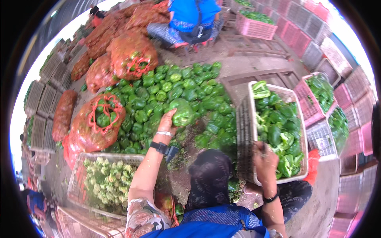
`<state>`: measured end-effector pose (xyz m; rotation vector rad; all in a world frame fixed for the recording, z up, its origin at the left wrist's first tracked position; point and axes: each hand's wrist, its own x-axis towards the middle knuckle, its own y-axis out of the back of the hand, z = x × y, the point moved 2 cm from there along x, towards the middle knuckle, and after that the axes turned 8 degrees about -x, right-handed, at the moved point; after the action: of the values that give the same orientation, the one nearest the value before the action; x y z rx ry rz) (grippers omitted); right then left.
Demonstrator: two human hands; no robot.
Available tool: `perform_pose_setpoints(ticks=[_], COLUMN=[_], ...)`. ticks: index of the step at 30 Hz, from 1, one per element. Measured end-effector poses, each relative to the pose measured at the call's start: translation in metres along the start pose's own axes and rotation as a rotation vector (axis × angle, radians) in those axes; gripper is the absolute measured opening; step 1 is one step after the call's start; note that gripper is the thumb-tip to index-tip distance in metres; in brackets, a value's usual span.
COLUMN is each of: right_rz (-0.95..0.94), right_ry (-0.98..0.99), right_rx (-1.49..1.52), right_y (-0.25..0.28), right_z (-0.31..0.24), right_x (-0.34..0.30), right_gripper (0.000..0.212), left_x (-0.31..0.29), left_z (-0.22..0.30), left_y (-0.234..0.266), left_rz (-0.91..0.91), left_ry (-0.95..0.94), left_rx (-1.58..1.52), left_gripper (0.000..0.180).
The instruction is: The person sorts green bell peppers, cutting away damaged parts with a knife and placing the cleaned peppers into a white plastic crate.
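My left hand (168,121) is closed around a large green bell pepper (183,112), held over a wide heap of green bell peppers (160,95) on the ground. At the near left rim of a pale plastic crate (295,97), my right hand (266,162) has its fingers curled. Something small and dark shows at its fingertips, too blurred to name. The crate holds green pepper pieces (279,119), some opened with pale insides showing. To the left of my left forearm stands another crate (75,180) with many pale green pepper cores (107,178).
Red mesh sacks (91,125) of peppers line the left side, two with open mouths. A person in blue (190,18) sits beyond the heap. Wooden pallets (258,79) lie past the crate. Pink and grey crates (295,37) are stacked along the right.
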<state>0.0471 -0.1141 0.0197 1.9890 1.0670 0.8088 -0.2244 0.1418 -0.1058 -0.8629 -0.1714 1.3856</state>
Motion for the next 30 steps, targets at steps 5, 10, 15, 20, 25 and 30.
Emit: perform_pose_setpoints(ticks=[5,10,15,20,25,30], right_rz=[-0.013,0.134,-0.016,0.120,0.272,0.166], right_ry=[0.491,0.542,0.424,0.317,0.338,0.286], right_rx=[-0.164,0.032,-0.146,0.098,-0.022,0.168], right_y=[0.006,-0.003,0.004,0.033,0.030,0.027], right_z=[-0.046,0.017,0.047,0.043,0.064,0.094], right_x=[0.014,0.002,-0.007,-0.015,-0.018,-0.012], right_gripper=[0.034,0.036,0.041,0.039,0.032,0.036], left_x=[-0.077,-0.120,-0.136,-0.148,-0.152,-0.156], left_z=[-0.008,-0.031,-0.069,-0.100,-0.126,-0.144], left_y=[-0.130,-0.195,-0.218,-0.225,-0.228,-0.229], left_rz=[-0.235,-0.403,-0.477,-0.498,-0.482,-0.596], left_ry=[0.125,0.163,0.207,0.192,0.110,0.254], left_rx=[-0.086,0.062,0.032,-0.003,-0.066,-0.113], left_gripper=[0.027,0.024,0.024,0.027,0.027,0.027])
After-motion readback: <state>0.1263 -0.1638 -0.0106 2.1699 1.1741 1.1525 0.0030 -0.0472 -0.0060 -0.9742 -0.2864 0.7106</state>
